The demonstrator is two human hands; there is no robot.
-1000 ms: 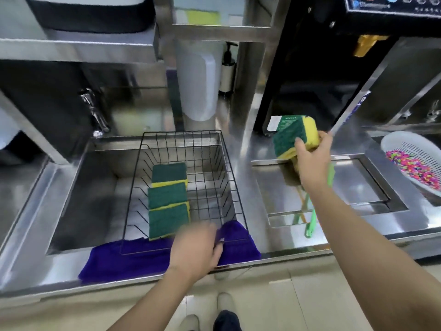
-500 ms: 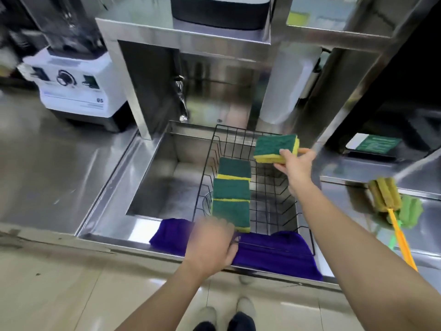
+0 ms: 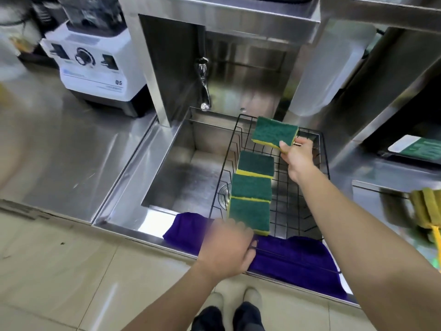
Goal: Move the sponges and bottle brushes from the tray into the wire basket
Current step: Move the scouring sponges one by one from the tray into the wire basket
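stainless steel is filling the frame: a broad surface (image 3: 78,149) at the left, a sunken sink (image 3: 183,168) at centre, shelving across the top. a white blender base (image 3: 95,65) is standing in the upper left, a tap (image 3: 202,84) is hanging over the sink's back wall.

step in hand, by my reading: carrying a fourth sponge to the wire basket (image 3: 322,163), which is sitting in the sink's right half with its front edge over a purple cloth (image 3: 298,259).

right hand (image 3: 298,158), centre right of frame, is pinching the held sponge (image 3: 274,133) by its right end, thumb on the green face, fingers under. sponge is hanging above the basket's far end, green side up, tilted, not touching the wires.

left hand (image 3: 226,249), lower centre, is resting at the basket's front rim. it is blurred; cannot tell whether its grip is closing on the wire or just lying on it.

basket contents: three sponges (image 3: 251,189) lying in a row along the left side, green up, each overlapping the next.

next move is calling for lowering the held one behind the farthest of the row, then letting go.

bottle brushes (image 3: 424,209), yellow one plain and something green beside it, are lying at the right edge of the frame, still outside the basket. tray itself is hard to make out there.
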